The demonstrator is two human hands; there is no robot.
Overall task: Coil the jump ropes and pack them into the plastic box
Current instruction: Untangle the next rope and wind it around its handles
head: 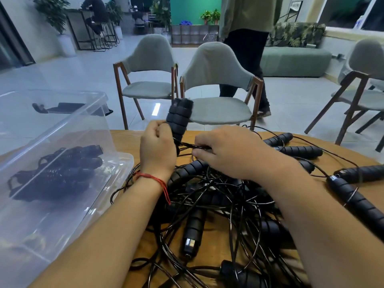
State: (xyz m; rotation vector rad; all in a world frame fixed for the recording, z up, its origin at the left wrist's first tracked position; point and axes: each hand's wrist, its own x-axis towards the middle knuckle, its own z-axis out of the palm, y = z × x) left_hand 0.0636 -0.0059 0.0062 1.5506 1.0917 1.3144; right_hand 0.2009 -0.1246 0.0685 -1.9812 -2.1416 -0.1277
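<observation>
My left hand (156, 146) grips the black ribbed handles (178, 119) of one jump rope, held upright above the table's far edge. My right hand (225, 151) pinches that rope's thin black cord (190, 145) just beside the handles. Below both hands lies a tangled heap of black jump ropes (218, 204) with several handles sticking out. The clear plastic box (99, 100) stands at the left, and a coiled black rope bundle (56, 173) lies inside it.
The wooden table (124, 140) ends just beyond my hands. More handles (299, 151) lie at the right. Two grey chairs (216, 90) stand behind the table, and a person (247, 48) walks past them. A dark object (62, 108) shows through the box's far wall.
</observation>
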